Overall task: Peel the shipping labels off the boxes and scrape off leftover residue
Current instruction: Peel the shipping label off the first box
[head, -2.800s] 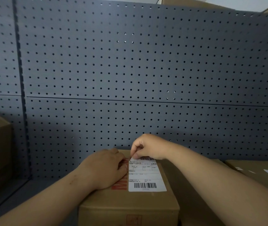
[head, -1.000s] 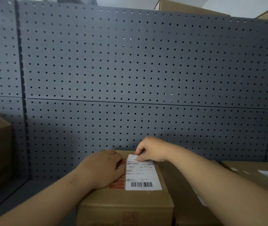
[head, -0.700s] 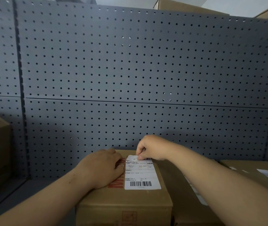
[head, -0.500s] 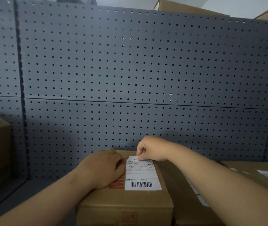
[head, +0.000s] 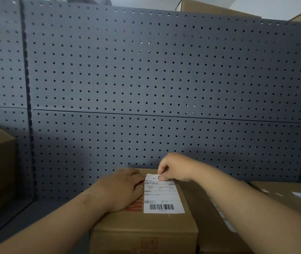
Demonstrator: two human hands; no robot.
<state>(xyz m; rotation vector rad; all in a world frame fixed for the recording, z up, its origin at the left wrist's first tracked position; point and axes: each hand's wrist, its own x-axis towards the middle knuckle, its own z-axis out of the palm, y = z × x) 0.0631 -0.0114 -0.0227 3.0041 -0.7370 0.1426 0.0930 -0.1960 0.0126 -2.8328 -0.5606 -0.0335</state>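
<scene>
The left hand (head: 122, 189) lies flat and open on the cardboard box (head: 144, 230), apparently to brace it against the pull. Just right of it sits the shipping label (head: 162, 196). The right hand (head: 175, 166) pinches the label's far edge, probably to lift it; the rest remains stuck down.

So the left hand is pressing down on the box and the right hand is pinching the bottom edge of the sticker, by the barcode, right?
Not quite. The head view shows the right hand pinching the top edge of the sticker, the end far from the barcode. The left hand is pressing down on the box.
</scene>
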